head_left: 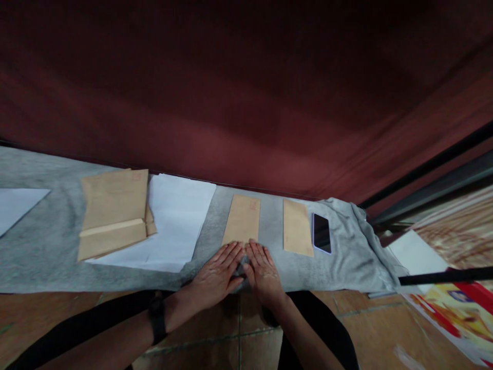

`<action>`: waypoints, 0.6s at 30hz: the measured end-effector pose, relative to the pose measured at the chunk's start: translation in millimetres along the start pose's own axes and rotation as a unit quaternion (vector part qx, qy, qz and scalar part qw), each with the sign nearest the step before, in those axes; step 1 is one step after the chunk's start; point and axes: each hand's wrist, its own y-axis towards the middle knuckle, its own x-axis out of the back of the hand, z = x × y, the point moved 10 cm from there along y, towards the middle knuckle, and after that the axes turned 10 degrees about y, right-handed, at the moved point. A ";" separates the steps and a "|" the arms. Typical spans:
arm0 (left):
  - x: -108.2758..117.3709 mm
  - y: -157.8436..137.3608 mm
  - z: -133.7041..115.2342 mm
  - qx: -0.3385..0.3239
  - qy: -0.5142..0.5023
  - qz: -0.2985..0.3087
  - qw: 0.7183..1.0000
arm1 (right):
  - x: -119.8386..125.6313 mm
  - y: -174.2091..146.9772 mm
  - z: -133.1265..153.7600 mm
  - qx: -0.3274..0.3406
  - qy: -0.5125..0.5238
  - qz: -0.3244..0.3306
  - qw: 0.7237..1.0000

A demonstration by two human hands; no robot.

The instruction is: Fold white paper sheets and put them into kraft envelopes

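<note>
A brown paper envelope (pixel 242 218) with small red print lies flat in front of me on the grey cloth. Both hands rest at its near edge, side by side. My left hand (pixel 219 271) lies flat, its fingertips on the envelope's near left part. The fingers of my right hand (pixel 264 272) are stretched out too, touching the near right corner. Neither hand grips anything. To the right lies another brown envelope (pixel 298 227). Further left, a stack of brown envelopes (pixel 115 203) partly covers a pile of white paper sheets (pixel 179 216).
A phone (pixel 321 234) lies by the right envelope. Another white sheet (pixel 19 205) is at the far left. The grey cloth (pixel 50 257) covers a narrow surface against a dark red panel (pixel 231 128). Black bars and a colourful box (pixel 458 313) stand at the right, above a tiled floor (pixel 258 349).
</note>
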 end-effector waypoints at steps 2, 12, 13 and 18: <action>-0.4 2.4 -1.5 -0.004 0.001 0.007 1.000 | 0.7 8.5 -4.4 -0.001 0.013 0.014 1.000; -4.0 6.4 -4.0 -0.019 -0.014 0.030 0.999 | -9.3 84.9 -38.6 -0.019 0.003 0.088 0.996; -3.6 6.3 -4.4 -0.020 -0.011 0.030 0.999 | -9.4 93.8 -43.7 -0.024 -0.007 0.082 0.996; -4.0 4.9 -5.3 -0.016 -0.005 0.015 1.000 | -4.5 130.7 -63.2 -0.039 -0.048 0.013 0.998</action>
